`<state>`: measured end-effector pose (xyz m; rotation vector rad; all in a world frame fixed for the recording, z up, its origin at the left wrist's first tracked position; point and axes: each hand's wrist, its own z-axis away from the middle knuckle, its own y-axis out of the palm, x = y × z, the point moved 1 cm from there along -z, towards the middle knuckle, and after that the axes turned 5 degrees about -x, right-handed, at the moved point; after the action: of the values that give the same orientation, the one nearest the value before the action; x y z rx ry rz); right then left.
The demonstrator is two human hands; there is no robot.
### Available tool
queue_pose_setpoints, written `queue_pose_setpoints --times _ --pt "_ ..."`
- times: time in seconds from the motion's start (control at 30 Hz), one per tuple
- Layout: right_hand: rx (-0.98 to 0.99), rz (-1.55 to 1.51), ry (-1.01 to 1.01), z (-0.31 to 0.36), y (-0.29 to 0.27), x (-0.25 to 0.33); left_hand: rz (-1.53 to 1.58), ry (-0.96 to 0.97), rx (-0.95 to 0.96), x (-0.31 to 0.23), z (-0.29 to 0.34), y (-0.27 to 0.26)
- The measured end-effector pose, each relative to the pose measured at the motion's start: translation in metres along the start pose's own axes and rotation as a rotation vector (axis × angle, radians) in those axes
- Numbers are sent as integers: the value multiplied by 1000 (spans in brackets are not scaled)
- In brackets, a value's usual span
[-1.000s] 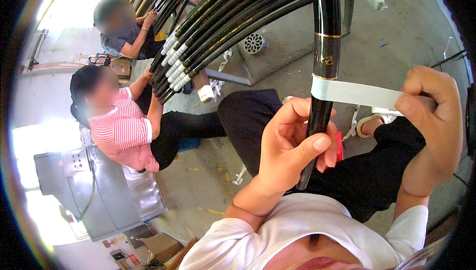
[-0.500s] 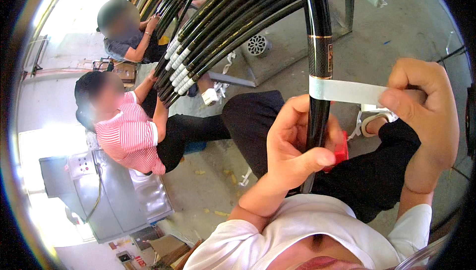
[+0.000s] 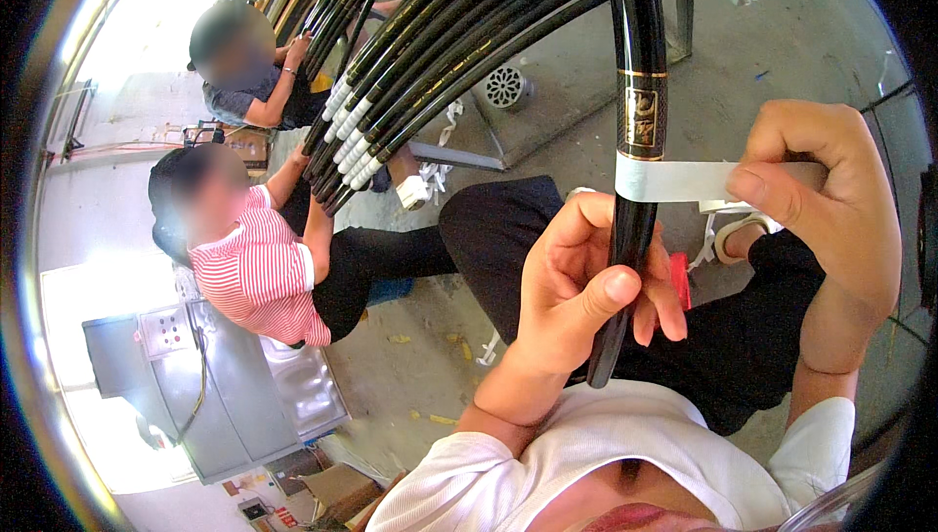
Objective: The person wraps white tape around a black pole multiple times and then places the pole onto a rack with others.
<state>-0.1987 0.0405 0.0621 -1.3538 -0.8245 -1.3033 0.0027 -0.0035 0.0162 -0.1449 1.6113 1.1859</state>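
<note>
A glossy black rod point(image 3: 635, 34) with gold rings and a gold label runs from the top edge down toward my lap. My left hand point(image 3: 586, 278) is wrapped round its lower part, thumb across the front. White tape point(image 3: 674, 181) circles the rod just below the lower gold ring. Its free strip stretches right to my right hand point(image 3: 816, 195), which pinches it between thumb and fingers. Behind my left hand a red object point(image 3: 680, 280) is partly hidden.
To the left lie many black rods point(image 3: 440, 53), several with white-wrapped ends point(image 3: 352, 141). A person in a striped shirt point(image 3: 259, 258) sits by them, another person point(image 3: 244, 83) farther back. A grey metal cabinet point(image 3: 225, 376) stands at lower left; a round vented piece point(image 3: 505, 87) lies beyond.
The rod has turned in my left hand, so its gold label now faces me. It has shifted slightly right, and my right hand has come a little closer, the tape strip still taut.
</note>
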Motion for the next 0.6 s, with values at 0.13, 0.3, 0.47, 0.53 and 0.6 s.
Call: queue_pose_setpoints --times 0.13,0.3,0.47,0.53,0.6 --pt "5 -63 -61 -1 4 -1 3 -19 -33 -1 4 3" --pt "-46 -91 -85 8 7 1 -22 88 68 4 -4 -1" --pt "-57 -111 -158 3 11 -5 -53 -45 -82 -1 3 5" --pt "-9 -143 -121 1 9 -5 -34 10 -89 2 3 10" --pt "17 -147 -72 1 6 -3 5 -32 -89 3 3 11"
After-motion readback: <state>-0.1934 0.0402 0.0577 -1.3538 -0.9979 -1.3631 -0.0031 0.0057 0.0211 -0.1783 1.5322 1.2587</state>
